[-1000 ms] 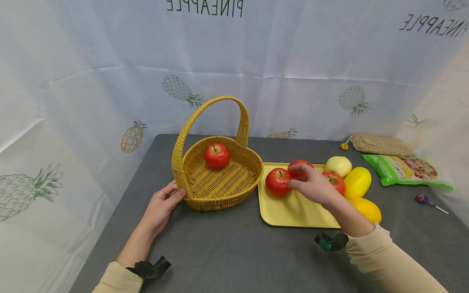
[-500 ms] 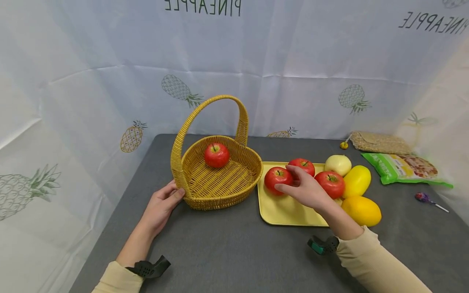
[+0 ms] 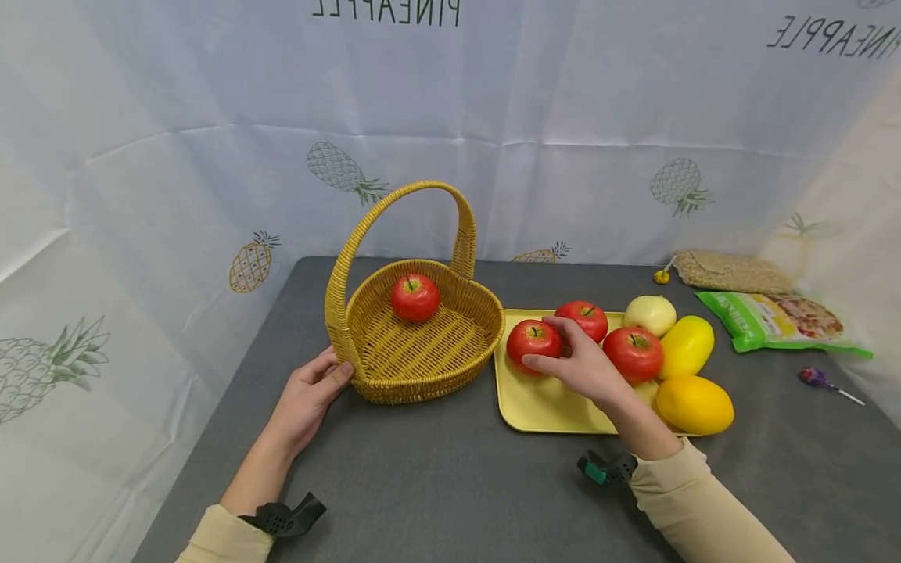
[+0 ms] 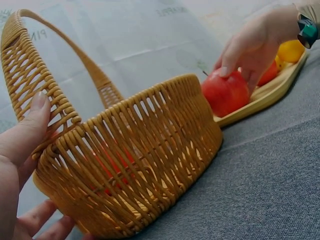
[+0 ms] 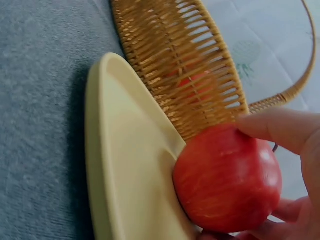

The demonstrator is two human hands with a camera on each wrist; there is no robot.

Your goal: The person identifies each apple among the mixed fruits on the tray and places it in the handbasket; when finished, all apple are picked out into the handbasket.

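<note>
A heart-shaped wicker basket (image 3: 422,383) with a tall arched handle stands on the table, one red apple (image 3: 415,298) inside. My left hand (image 3: 313,395) holds its left end, thumb on the foot of the handle and fingers against the weave in the left wrist view. On the yellow tray (image 3: 549,410), right of the basket, my right hand (image 3: 580,363) grips the leftmost red apple (image 5: 227,180) with thumb and fingers round its sides. That apple is low over the tray, close to the basket's rim. Two more red apples, a rear apple (image 3: 584,317) and a right apple (image 3: 633,354), sit beside this hand.
A pale onion-like ball (image 3: 651,315), a yellow mango-like fruit (image 3: 687,348) and an orange-yellow fruit (image 3: 694,405) crowd the tray's right side. Farther right lie a woven pouch (image 3: 732,274), a green snack bag (image 3: 781,322) and a lollipop (image 3: 816,378). A pineapple-print cloth (image 3: 563,94) hangs behind.
My right hand has moved left from over the tray's middle, and its fingers have come round the leftmost apple. My left hand stays on the basket, which has not moved.
</note>
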